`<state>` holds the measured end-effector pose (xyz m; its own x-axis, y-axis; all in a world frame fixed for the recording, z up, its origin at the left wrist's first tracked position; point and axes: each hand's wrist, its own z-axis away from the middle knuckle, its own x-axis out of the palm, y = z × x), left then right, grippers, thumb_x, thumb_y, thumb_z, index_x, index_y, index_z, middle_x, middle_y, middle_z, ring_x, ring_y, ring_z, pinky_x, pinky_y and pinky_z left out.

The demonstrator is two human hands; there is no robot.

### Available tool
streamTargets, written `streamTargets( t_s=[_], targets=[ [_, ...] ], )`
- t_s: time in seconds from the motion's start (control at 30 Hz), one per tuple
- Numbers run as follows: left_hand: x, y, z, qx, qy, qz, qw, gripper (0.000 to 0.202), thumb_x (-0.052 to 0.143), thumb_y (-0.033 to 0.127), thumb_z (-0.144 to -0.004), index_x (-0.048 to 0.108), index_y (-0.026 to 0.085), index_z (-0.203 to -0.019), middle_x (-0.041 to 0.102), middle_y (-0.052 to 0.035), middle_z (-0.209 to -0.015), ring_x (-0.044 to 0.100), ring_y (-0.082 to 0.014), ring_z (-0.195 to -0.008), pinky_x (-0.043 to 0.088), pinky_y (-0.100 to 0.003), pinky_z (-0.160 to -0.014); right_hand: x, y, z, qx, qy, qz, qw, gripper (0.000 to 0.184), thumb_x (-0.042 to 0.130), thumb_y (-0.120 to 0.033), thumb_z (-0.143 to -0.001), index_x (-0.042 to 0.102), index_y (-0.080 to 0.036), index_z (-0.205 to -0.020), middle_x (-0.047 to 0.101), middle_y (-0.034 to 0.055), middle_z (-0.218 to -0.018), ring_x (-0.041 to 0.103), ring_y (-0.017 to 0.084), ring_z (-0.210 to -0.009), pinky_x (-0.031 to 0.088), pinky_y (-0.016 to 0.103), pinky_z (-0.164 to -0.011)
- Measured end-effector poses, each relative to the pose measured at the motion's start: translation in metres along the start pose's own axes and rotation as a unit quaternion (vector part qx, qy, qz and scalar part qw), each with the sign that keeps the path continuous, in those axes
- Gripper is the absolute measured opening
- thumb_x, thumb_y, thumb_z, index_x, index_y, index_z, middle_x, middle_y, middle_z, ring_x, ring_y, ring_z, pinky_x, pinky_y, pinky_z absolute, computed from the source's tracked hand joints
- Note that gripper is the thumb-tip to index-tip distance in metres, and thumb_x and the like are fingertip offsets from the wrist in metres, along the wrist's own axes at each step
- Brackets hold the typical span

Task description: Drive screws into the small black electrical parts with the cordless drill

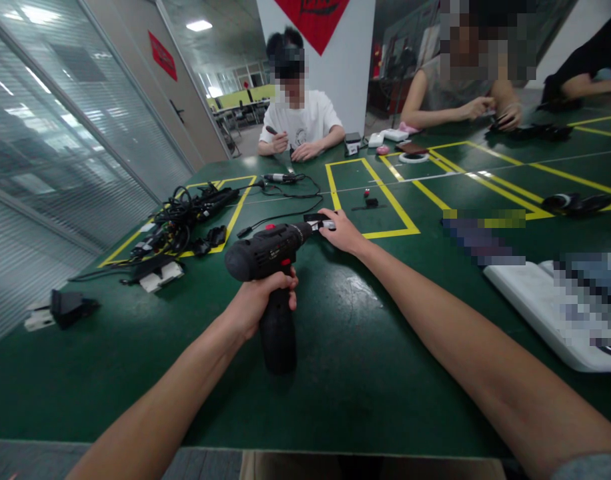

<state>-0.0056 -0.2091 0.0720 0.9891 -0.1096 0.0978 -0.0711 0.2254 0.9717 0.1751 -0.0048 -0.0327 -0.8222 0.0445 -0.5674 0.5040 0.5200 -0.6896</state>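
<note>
1 view only: head-worn camera, facing forward and down across green workbench (pixel 355 393), close above.

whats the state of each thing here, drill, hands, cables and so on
cordless drill, held level, front end pointing right
left hand, closed around drill's handle
right hand, fingers on black and silver piece at drill's front
black cable bundle, tangled, mostly inside yellow outline
black plug adapter, lying on table outside yellow outline
</note>
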Motion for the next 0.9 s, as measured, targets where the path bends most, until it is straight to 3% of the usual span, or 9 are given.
streamTargets(
  t_s=[0.9],
  targets=[
    [0.0020,0.0025,0.0013,-0.006,0.007,-0.003,1.000,0.017,0.063,0.021,-0.068,0.058,0.014,-0.082,0.056,0.0009,-0.071,0.055,-0.0102,-0.050,0.044,-0.026,-0.053,-0.0017,-0.0038,0.0015,0.007,-0.002,0.005,1.000,0.050,0.057,-0.028,-0.081,0.055,-0.023,-0.131,0.050,0.0105,-0.118,0.058,0.025,-0.108,0.044,0.042,-0.104]
  ],
)
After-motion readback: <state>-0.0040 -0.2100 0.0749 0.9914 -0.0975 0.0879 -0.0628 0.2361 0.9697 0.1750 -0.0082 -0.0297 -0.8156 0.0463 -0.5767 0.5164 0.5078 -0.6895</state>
